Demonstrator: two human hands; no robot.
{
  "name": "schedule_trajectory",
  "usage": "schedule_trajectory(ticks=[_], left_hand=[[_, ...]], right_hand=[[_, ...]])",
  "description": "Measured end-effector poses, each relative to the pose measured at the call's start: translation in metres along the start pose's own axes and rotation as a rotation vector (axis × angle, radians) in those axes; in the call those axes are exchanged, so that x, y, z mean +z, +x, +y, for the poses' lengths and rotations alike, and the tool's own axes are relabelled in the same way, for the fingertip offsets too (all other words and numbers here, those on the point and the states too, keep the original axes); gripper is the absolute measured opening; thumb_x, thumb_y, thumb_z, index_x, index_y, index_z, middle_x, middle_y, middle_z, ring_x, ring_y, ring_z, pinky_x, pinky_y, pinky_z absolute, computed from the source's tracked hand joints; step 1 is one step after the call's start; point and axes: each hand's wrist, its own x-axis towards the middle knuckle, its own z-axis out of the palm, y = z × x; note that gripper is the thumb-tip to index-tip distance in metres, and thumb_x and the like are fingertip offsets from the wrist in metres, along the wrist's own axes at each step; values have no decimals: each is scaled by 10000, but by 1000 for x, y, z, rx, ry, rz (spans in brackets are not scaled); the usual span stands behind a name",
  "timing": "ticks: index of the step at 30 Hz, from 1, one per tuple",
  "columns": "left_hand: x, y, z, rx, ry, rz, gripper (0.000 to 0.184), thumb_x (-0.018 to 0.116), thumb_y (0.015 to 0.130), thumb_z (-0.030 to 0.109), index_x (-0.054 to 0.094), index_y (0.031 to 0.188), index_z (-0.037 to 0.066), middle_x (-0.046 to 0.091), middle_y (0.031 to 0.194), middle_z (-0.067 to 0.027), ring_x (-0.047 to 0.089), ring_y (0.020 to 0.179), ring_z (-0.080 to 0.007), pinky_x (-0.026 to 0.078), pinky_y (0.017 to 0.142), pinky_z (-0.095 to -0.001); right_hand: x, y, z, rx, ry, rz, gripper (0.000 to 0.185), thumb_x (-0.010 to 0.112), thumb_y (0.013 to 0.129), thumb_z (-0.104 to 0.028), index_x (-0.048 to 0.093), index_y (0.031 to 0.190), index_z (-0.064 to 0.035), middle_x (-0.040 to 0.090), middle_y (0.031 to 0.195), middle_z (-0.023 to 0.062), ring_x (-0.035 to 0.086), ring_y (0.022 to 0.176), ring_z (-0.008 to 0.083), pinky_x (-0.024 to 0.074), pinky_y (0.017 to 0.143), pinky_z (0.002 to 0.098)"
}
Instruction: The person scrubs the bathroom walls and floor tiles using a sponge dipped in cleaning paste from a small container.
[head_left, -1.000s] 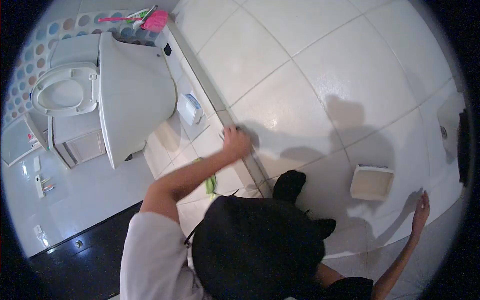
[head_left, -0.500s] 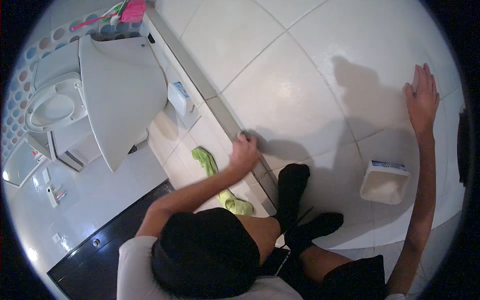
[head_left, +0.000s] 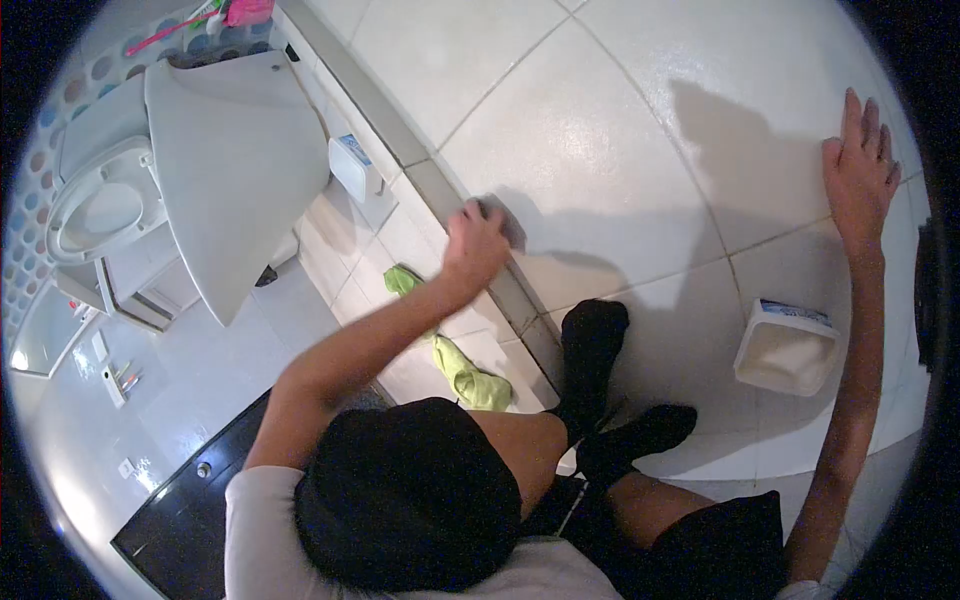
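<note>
My left hand (head_left: 476, 245) is over the tiled ledge (head_left: 432, 190), its fingers bent and close together around something small and dark that I cannot make out. On the right, my right hand (head_left: 860, 185) lies on the pale tiles (head_left: 640, 170) with its fingers spread and nothing in them. A white tub (head_left: 790, 358) with a blue label is beside my right forearm. Left of the ledge stands another white tub (head_left: 354, 172) with a blue label. Between it and my knee is a crumpled yellow-green cloth (head_left: 468, 376).
A toilet (head_left: 105, 215) and a large white curved panel (head_left: 235, 160) are on the left. Pink and green brushes (head_left: 250, 12) lie at the top left. My feet in black socks (head_left: 592, 345) are near the ledge, below the centre. A dark door (head_left: 195, 500) is at the lower left.
My right hand has moved up from the lower right and now lies flat with its fingers spread. My left hand has shifted slightly along the ledge. The whole view has shifted.
</note>
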Motion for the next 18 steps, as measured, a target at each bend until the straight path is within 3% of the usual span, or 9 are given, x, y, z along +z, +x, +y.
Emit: schedule_trajectory(ticks=[5,6,8,11,13,15,16,17,18], left_hand=[[-12,24,-90,-273,-64,72,150,596,768,187,724,837,146,585,1025,-37,519,881,-289,374,754,-427],[-7,24,-87,-208,12,70,155,592,767,187,719,839,137,578,1035,-59,511,898,-285,376,733,-431],[-2,13,-44,-75,11,-50,169,594,757,191,717,855,130,582,999,-76,507,892,-285,378,716,-434],[28,-26,58,-71,-251,130,189,580,751,216,720,828,114,598,951,-87,514,920,-320,376,705,-437],[-11,-48,57,168,-311,-36,225,567,760,255,723,839,114,595,1047,-91,503,990,-339,381,777,-498],[3,-29,21,4,-314,-17,343,615,751,402,705,910,111,555,1160,-61,460,1097,-348,265,952,-637],[-6,-17,-6,-88,-354,-16,335,597,769,378,704,968,130,547,1208,-38,449,1154,-346,164,996,-685],[-6,-1,-31,-143,-298,-157,363,585,789,404,687,1017,140,544,1221,-23,441,1178,-334,113,1007,-699],[-9,6,-53,-179,-263,-109,358,579,797,401,685,1019,139,548,1212,-19,437,1196,-308,81,1027,-689]], right_hand=[[0,1,-1,10,-50,-25,571,472,871,-290,298,1414,-251,383,1415,102,459,1207,347,394,911,581],[1,0,-3,15,45,69,577,475,869,-289,296,1416,-252,380,1417,101,459,1207,350,391,915,582],[2,-2,-6,5,149,164,582,479,866,-288,294,1417,-252,377,1419,100,458,1206,352,387,920,582],[3,4,-7,52,104,124,601,488,856,-279,287,1422,-254,374,1422,93,463,1202,350,385,928,575],[0,2,-8,48,110,120,616,495,848,-274,280,1425,-254,377,1420,88,464,1200,344,386,938,555],[3,1,-9,49,112,129,628,500,843,-270,273,1428,-253,378,1418,87,462,1202,339,391,944,538],[3,0,-10,44,115,130,631,501,841,-269,271,1429,-253,379,1418,88,461,1203,338,392,945,533],[4,-1,-11,40,118,130,634,503,840,-268,269,1429,-253,380,1417,88,460,1204,336,394,947,528],[3,-1,-11,47,112,122,637,504,840,-265,265,1431,-255,378,1418,86,460,1206,333,397,948,519]])
